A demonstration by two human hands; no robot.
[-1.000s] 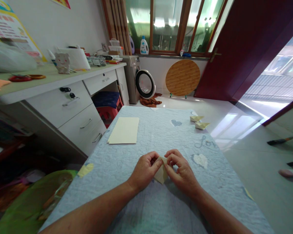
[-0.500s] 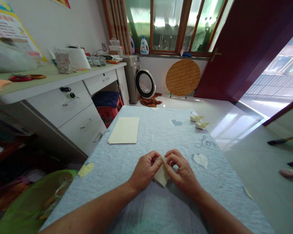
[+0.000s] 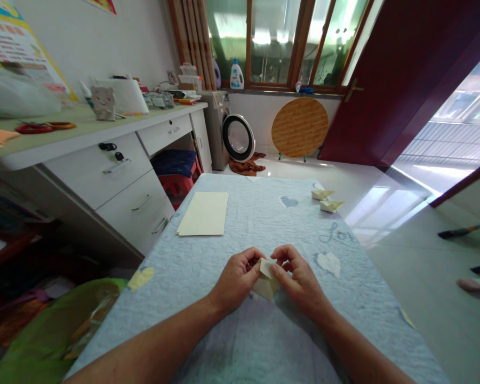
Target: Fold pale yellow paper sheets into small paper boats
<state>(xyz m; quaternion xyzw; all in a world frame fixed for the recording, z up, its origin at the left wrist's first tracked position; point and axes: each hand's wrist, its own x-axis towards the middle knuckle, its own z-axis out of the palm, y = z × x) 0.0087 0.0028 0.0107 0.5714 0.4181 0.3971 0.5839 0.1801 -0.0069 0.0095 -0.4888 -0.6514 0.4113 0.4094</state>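
Note:
A small piece of folded cream paper (image 3: pixel 266 288) is held between my two hands, a little above the cloth-covered table (image 3: pixel 240 341). My left hand (image 3: pixel 237 277) pinches its left side between thumb and fingers. On the opposite side, my right hand (image 3: pixel 298 274) grips the paper's upper right edge, its thumb pressed on a raised flap. Fingers hide part of the paper's edges. Farther off, a stack of flat cream paper sheets (image 3: pixel 204 214) lies on the left. Two folded paper boats (image 3: pixel 331 205) stand near the far right corner.
Along the left runs a white desk (image 3: pixel 116 170) with drawers. A green bin (image 3: pixel 36 336) stands by the table's left edge. Behind are a red stool (image 3: pixel 178 180), a washing machine (image 3: pixel 216 130) with its door ajar, and a round wooden tabletop (image 3: pixel 300 127).
The top of the folded paper has spread into a wider, lighter flap between my thumbs. Its lower tip has risen slightly. Both hands stay in nearly the same place.

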